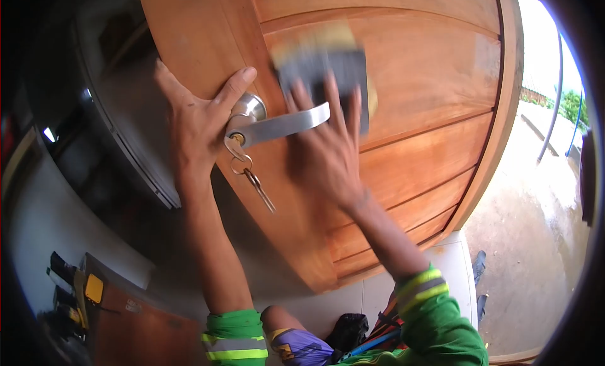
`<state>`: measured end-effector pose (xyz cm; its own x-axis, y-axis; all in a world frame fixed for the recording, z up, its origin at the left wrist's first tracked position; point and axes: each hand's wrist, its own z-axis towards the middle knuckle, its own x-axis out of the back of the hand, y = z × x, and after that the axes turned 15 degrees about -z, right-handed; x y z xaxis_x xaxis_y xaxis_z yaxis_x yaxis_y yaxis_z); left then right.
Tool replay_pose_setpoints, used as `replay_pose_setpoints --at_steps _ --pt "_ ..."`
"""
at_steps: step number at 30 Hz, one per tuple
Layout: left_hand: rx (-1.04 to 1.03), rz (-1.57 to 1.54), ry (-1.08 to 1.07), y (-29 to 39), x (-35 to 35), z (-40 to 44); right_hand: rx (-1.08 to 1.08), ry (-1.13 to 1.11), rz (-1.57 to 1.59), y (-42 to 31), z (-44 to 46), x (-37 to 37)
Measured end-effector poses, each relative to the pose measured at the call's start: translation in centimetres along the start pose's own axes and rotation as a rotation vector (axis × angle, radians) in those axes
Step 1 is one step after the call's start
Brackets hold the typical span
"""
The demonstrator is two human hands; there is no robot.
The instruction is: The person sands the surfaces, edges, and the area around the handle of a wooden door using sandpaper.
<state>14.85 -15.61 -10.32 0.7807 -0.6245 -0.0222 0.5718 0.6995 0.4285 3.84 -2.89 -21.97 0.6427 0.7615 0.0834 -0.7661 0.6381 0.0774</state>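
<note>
My left hand (200,117) grips the free edge of a wooden door (428,63), its thumb on the face beside the lever handle (287,123). A key sits in the handle's lock, with a ring of keys (258,188) hanging from it. Behind the lever, my right hand (331,145) presses a dark grey sheet, apparently sandpaper (343,62), flat against the door panel with spread fingers. Motion blurs this hand and the sheet. A yellowish piece (331,35) shows past the sheet's edges; I cannot tell whether it is part of it.
A brown wooden surface (138,328) at lower left bears a yellow-faced object (94,288) and several dark tools. Near my legs lies a black bag (348,330). Dark footwear (480,265) stands by the pale floor's edge, with bright outdoor ground (523,252) beyond.
</note>
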Motion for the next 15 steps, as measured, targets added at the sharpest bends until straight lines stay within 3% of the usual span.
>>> replay_pose_setpoints --at_steps 4,6,9,13,15 --pt "-0.009 -0.026 -0.002 -0.4 0.1 -0.1 -0.003 0.036 -0.025 -0.6 -3.5 -0.1" --pt "-0.04 -0.056 -0.004 -0.7 -0.1 0.0 0.03 0.141 0.086 0.5 5.3 0.7" --pt "-0.052 -0.007 -0.011 -0.7 0.4 -0.4 0.014 0.177 0.144 0.6 7.4 0.1" --pt "0.018 0.023 -0.005 0.2 0.1 -0.3 -0.072 -0.112 -0.021 -1.3 -9.6 -1.4" --pt "0.009 0.001 -0.005 0.1 0.1 -0.1 -0.075 -0.011 0.028 -1.1 -8.3 -1.2"
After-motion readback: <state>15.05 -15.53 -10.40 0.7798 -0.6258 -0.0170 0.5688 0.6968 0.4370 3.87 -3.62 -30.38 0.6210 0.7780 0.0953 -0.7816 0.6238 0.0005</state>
